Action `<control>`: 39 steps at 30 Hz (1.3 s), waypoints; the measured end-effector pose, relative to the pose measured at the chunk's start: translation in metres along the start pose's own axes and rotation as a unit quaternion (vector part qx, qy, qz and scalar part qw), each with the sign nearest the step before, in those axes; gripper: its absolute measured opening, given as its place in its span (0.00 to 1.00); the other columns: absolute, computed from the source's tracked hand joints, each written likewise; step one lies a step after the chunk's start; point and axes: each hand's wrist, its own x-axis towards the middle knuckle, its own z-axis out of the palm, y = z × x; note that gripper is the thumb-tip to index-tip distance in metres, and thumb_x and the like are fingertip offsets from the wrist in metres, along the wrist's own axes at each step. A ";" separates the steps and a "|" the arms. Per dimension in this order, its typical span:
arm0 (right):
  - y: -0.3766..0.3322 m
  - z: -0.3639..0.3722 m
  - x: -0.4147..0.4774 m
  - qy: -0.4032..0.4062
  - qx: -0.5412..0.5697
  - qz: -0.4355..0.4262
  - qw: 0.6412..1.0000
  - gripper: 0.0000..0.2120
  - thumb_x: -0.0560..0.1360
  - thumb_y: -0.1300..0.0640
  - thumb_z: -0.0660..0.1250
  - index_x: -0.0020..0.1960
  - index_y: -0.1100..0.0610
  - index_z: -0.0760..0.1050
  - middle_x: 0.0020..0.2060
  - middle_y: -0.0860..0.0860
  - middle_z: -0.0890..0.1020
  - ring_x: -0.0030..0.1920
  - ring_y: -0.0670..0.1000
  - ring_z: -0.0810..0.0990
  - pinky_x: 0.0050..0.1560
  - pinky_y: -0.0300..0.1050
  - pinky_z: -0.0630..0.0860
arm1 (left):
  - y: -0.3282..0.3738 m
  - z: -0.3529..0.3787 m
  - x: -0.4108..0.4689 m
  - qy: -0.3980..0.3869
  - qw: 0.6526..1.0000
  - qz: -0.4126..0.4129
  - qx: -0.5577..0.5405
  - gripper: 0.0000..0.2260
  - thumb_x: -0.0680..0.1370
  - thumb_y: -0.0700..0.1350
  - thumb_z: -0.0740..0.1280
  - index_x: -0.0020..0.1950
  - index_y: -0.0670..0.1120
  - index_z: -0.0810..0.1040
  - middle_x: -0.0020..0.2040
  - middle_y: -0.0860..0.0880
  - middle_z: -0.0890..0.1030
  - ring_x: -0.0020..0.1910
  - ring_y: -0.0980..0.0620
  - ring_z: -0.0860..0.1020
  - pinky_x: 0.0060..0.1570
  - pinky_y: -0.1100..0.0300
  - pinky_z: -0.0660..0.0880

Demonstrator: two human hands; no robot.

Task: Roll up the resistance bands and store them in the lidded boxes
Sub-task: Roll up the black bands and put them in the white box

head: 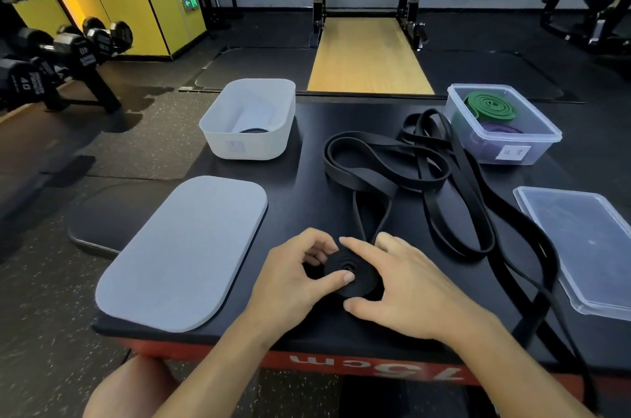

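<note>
A black resistance band is partly wound into a flat coil [355,272] near the front edge of the black table top [300,178]. My left hand [297,275] pinches the coil from the left, thumb on top. My right hand [406,291] curls round its right side, index finger over the far edge. Two thin strands run from the coil to the loose black bands [409,168] piled mid-table. A white box [251,120] stands at the back left with a black roll inside, and its grey lid [184,253] lies in front of it.
A clear box [502,123] at the back right holds a green roll and a purple roll. Its clear lid [584,246] lies at the right edge. One black band hangs over the front right edge. Dumbbell racks stand to the left, a squat rack behind.
</note>
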 end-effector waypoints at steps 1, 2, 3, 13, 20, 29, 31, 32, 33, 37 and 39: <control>-0.001 0.000 0.001 0.003 0.003 0.004 1.000 0.39 0.70 0.29 0.66 0.77 0.31 0.56 0.48 0.37 0.66 0.56 0.41 0.68 0.58 0.41 0.71 | 0.000 0.000 0.000 -0.001 1.000 0.000 -0.005 0.13 0.72 0.50 0.81 0.52 0.58 0.80 0.50 0.60 0.84 0.53 0.57 0.81 0.55 0.61 0.77; -0.002 -0.001 0.002 0.006 0.011 0.010 1.000 0.37 0.69 0.29 0.67 0.75 0.32 0.60 0.48 0.37 0.67 0.55 0.41 0.69 0.56 0.40 0.71 | 0.000 -0.001 0.000 -0.002 1.000 0.001 -0.011 0.13 0.73 0.49 0.81 0.52 0.58 0.80 0.50 0.60 0.84 0.53 0.57 0.81 0.56 0.61 0.77; -0.003 -0.002 0.002 0.007 0.020 0.017 1.000 0.34 0.68 0.29 0.68 0.72 0.33 0.64 0.47 0.37 0.68 0.54 0.41 0.70 0.54 0.40 0.71 | 0.000 -0.001 -0.001 -0.003 1.000 0.002 -0.016 0.14 0.73 0.48 0.81 0.53 0.58 0.80 0.51 0.60 0.84 0.54 0.57 0.82 0.56 0.62 0.77; -0.059 0.022 0.001 0.120 -0.036 0.144 0.982 0.30 0.64 0.20 0.59 0.45 0.46 0.64 0.39 0.43 0.76 0.42 0.46 0.77 0.41 0.44 0.68 | -0.001 -0.001 0.000 0.062 0.996 0.052 0.040 0.07 0.73 0.48 0.80 0.48 0.57 0.84 0.50 0.61 0.82 0.54 0.57 0.81 0.51 0.68 0.74; -0.034 0.013 -0.007 0.055 0.055 0.087 0.993 0.47 0.64 0.24 0.72 0.76 0.37 0.56 0.47 0.37 0.77 0.53 0.37 0.75 0.57 0.41 0.72 | -0.005 -0.005 0.003 0.030 0.998 0.053 0.036 0.09 0.72 0.48 0.81 0.46 0.58 0.84 0.50 0.60 0.82 0.52 0.54 0.80 0.49 0.63 0.75; 0.002 0.006 0.002 -0.014 0.048 0.003 0.999 0.46 0.66 0.26 0.68 0.79 0.31 0.53 0.50 0.35 0.66 0.57 0.40 0.65 0.65 0.43 0.66 | -0.002 -0.004 0.002 0.020 0.998 0.061 0.002 0.11 0.73 0.45 0.81 0.46 0.54 0.80 0.52 0.57 0.76 0.55 0.53 0.79 0.55 0.58 0.79; -0.002 0.005 0.008 -0.020 0.064 0.003 0.998 0.45 0.65 0.27 0.70 0.78 0.31 0.56 0.50 0.36 0.66 0.57 0.40 0.64 0.64 0.45 0.68 | -0.002 -0.004 0.001 0.011 0.998 0.064 -0.003 0.11 0.74 0.44 0.80 0.47 0.54 0.79 0.52 0.57 0.75 0.56 0.52 0.79 0.57 0.57 0.79; -0.003 0.005 0.010 -0.021 0.074 0.000 0.997 0.43 0.65 0.29 0.72 0.76 0.31 0.59 0.50 0.36 0.66 0.57 0.39 0.64 0.64 0.45 0.68 | -0.003 -0.005 0.001 0.006 0.998 0.066 -0.006 0.11 0.74 0.43 0.79 0.48 0.54 0.79 0.53 0.57 0.75 0.56 0.52 0.79 0.58 0.58 0.79; -0.003 0.004 0.010 -0.018 0.081 -0.005 0.997 0.40 0.65 0.30 0.73 0.73 0.32 0.64 0.50 0.36 0.68 0.57 0.37 0.64 0.64 0.44 0.67 | -0.003 -0.005 0.001 0.001 0.998 0.067 -0.010 0.11 0.75 0.43 0.78 0.49 0.54 0.78 0.53 0.57 0.75 0.57 0.52 0.79 0.58 0.58 0.79; -0.003 0.009 0.008 0.047 0.061 0.007 0.997 0.35 0.61 0.23 0.70 0.63 0.36 0.70 0.50 0.34 0.74 0.56 0.38 0.70 0.66 0.45 0.64 | 0.000 -0.004 -0.001 -0.012 0.996 0.090 0.004 0.09 0.78 0.42 0.75 0.55 0.53 0.80 0.55 0.59 0.77 0.61 0.54 0.78 0.61 0.59 0.78; -0.005 0.013 0.006 0.092 0.014 0.022 0.995 0.36 0.60 0.20 0.66 0.61 0.38 0.71 0.50 0.33 0.74 0.55 0.39 0.71 0.67 0.44 0.62 | -0.001 -0.001 0.000 -0.005 0.994 0.101 0.035 0.08 0.79 0.45 0.74 0.56 0.55 0.82 0.56 0.61 0.79 0.61 0.55 0.78 0.64 0.55 0.75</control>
